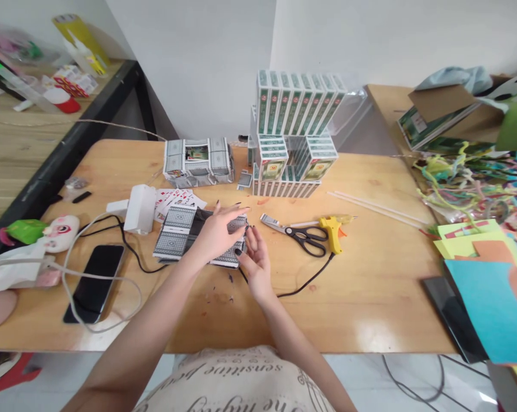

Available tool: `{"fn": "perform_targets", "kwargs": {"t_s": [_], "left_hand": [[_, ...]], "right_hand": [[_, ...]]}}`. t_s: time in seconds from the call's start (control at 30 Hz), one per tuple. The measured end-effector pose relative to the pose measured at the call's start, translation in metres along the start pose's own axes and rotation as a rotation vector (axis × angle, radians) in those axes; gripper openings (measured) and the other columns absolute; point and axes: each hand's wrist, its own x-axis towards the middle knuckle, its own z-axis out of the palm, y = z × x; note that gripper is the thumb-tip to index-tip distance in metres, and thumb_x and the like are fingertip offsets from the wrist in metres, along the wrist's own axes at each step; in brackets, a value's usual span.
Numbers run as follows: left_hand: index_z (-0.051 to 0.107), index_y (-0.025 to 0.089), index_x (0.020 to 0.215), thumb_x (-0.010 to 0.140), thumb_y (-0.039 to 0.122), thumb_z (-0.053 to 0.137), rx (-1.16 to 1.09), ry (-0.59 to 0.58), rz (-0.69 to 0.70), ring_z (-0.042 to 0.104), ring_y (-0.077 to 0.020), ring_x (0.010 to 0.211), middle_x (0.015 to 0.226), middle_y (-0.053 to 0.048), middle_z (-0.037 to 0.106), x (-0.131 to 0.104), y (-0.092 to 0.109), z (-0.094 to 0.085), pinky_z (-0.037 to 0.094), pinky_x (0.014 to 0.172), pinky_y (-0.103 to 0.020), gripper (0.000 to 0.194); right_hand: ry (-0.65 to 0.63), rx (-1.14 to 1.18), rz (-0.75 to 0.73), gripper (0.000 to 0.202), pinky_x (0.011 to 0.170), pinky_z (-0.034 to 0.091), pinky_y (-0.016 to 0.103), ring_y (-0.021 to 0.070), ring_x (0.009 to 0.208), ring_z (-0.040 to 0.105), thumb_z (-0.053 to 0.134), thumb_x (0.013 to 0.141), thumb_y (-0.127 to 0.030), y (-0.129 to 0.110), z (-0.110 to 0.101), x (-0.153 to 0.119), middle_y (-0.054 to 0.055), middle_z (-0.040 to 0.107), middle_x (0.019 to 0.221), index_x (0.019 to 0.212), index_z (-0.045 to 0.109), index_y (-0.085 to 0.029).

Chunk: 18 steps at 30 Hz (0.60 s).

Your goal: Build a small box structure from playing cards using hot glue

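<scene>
A flat structure made of grey patterned playing cards point(176, 229) lies on the wooden table before me. My left hand point(217, 232) rests over its right part, fingers stretched toward the right edge. At that edge my right hand point(256, 257) pinches the card structure between thumb and fingers. Behind them stands a similar box-like card structure point(198, 163) with a window in its top. Loose face-up cards point(176, 200) lie between the two. Black scissors point(307, 237) and a yellow glue gun point(333, 232) are to the right of my hands.
Stacked card boxes point(299, 109) form a tall pile at the back. A phone point(94, 283), white cable and white device point(140, 209) are left. Two thin white sticks point(378, 209) lie right, near coloured paper point(490, 303). A black cord passes under the scissors' side.
</scene>
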Motion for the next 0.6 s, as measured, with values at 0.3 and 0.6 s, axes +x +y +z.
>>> {"fn": "perform_targets", "kwargs": {"t_s": [0.3, 0.6], "left_hand": [[0.055, 0.02, 0.122, 0.077, 0.024, 0.05, 0.029, -0.027, 0.009, 0.043, -0.0213, 0.128, 0.134, -0.006, 0.052, -0.002, 0.003, -0.001, 0.014, 0.115, -0.049, 0.046], [0.048, 0.023, 0.129, 0.086, 0.022, 0.036, -0.046, -0.088, 0.073, 0.035, -0.0184, 0.133, 0.138, -0.002, 0.047, -0.007, -0.011, -0.001, 0.014, 0.116, -0.047, 0.044]], "right_hand": [[-0.039, 0.008, -0.012, 0.065, 0.11, 0.027, 0.045, 0.0214, 0.136, 0.03, 0.065, 0.074, -0.022, -0.002, -0.002, 0.001, 0.005, 0.033, 0.148, 0.132, 0.038, -0.03], [-0.037, 0.031, 0.009, 0.065, 0.109, 0.026, 0.047, 0.0227, 0.134, 0.034, 0.065, 0.073, -0.021, -0.004, -0.001, 0.002, 0.007, 0.032, 0.148, 0.131, 0.038, -0.029]]}}
